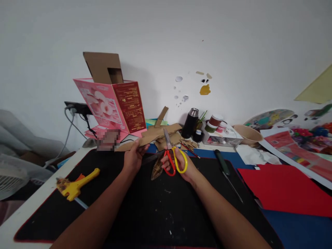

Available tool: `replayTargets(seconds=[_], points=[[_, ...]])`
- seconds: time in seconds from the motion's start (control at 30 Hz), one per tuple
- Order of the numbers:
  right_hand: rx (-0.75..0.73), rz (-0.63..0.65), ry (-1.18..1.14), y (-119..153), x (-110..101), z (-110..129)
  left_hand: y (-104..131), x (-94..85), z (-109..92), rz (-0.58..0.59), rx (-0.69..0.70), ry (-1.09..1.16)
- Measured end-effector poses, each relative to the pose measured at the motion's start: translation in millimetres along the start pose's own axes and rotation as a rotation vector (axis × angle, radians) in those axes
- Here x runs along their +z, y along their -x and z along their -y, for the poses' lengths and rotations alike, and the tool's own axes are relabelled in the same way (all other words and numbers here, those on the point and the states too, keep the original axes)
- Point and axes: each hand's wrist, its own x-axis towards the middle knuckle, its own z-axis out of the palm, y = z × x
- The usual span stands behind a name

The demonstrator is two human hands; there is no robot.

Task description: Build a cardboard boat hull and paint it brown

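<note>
My left hand is closed on a long strip of brown cardboard, its fingers and thumb along the lower edge. In my right hand is a pair of scissors with one red and one yellow handle loop, the blades pointing up and away from me. The blade tips lie close to the cardboard; I cannot tell whether they touch it. Below the scissors, a brown, pointed, leaf-shaped piece lies on the black mat, partly hidden by my right fingers.
A yellow glue gun lies at the left, a green-handled screwdriver at the right. Behind stand a pink box, a black flask and paint jars. More cardboard scraps lie ahead; red sheets lie right.
</note>
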Motion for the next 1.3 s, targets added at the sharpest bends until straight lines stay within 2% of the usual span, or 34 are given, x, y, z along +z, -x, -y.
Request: replayTargets(seconds=[0.2, 0.37, 0.57, 0.77, 0.97, 1.3], points=[[0.014, 0.052, 0.01, 12.0, -4.6, 0.0, 1.5, 0.0, 0.3, 0.006, 0.047, -0.055], [0.029, -0.113, 0.103, 14.7, -1.9, 1.3, 6.7, 2.2, -0.5, 0.042, 0.157, -0.147], [0.031, -0.109, 0.195, 6.8, 1.3, -16.2, 9.6, 2.0, -3.2, 0.06, 0.282, -0.284], [0.051, -0.116, 0.22, 7.0, 2.1, -17.8, 17.3, 6.5, -3.5, 0.072, 0.313, -0.357], [0.042, -0.133, 0.231, 6.5, 1.4, -17.5, 20.0, 11.6, -6.8, 0.066, 0.308, -0.327], [0.067, -0.129, 0.286, 10.3, 7.4, -11.1, 28.2, 9.6, -2.4, 0.095, 0.31, -0.444]])
